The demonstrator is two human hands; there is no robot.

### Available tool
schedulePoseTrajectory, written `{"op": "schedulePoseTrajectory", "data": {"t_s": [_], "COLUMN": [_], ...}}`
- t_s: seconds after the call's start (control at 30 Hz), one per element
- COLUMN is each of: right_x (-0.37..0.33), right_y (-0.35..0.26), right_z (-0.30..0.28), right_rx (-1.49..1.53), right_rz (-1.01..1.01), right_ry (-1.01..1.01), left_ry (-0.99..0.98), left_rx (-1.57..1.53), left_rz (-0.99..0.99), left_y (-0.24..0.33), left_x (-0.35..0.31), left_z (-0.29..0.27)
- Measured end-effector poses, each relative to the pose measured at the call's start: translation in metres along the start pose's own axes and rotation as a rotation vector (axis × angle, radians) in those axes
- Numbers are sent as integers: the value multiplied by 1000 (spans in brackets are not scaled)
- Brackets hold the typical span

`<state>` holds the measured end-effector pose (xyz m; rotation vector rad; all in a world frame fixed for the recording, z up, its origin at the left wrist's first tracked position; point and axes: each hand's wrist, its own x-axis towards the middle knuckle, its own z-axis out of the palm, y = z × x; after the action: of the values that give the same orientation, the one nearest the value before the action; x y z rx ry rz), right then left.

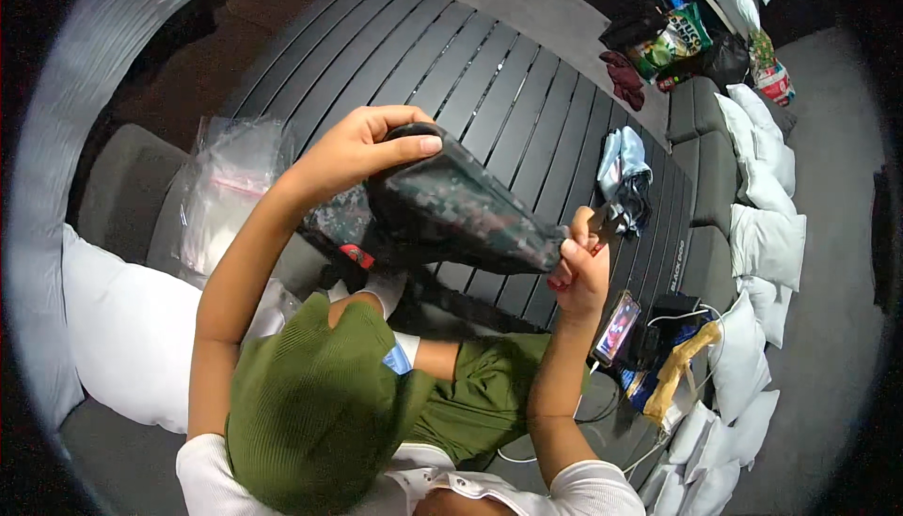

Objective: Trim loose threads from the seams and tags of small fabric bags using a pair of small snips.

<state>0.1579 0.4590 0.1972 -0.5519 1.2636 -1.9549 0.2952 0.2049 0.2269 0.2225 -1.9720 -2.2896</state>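
A dark camouflage pouch-like fabric piece [480, 210] is stretched between my hands, its wide end to the left and its narrow end to the right. My left hand [381, 144] is closed on the wide upper end, thumb on top. My right hand [585, 271] pinches the narrow tip. Red loops show among its fingers and a dark blade juts past them, like small red-handled scissors [609, 224]; their exact shape is partly hidden. Another camouflage part [344, 215] with a red tag [356, 254] hangs behind my left forearm; I cannot tell whether it is joined on.
A black slatted table [470, 74] lies ahead, with light-blue and black cloth items [625, 173] at its right. Clear plastic bags [226, 201] rest at left. A lit phone [618, 326] stands at right beside cables and a gold-blue packet [682, 370]. White pillows [767, 248] line the grey sofa.
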Motion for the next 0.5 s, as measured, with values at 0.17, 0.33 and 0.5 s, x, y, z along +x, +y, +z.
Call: {"op": "schedulePoseTrajectory", "data": {"t_s": [0.17,0.33,0.5], "right_x": [-2,0,2], "right_y": [3,13,14], "right_z": [6,13,15], "right_rx": [4,120,120], "right_rz": [-34,-42,-10], "right_ry": [-52,-129,-112], "left_ry": [-508,-770,-596], "left_rx": [357,135,-56], "left_rz": [-120,-294,-386], "left_y": [-16,-48,-51], "left_x": [9,13,13], "left_z": [-4,22,45]}}
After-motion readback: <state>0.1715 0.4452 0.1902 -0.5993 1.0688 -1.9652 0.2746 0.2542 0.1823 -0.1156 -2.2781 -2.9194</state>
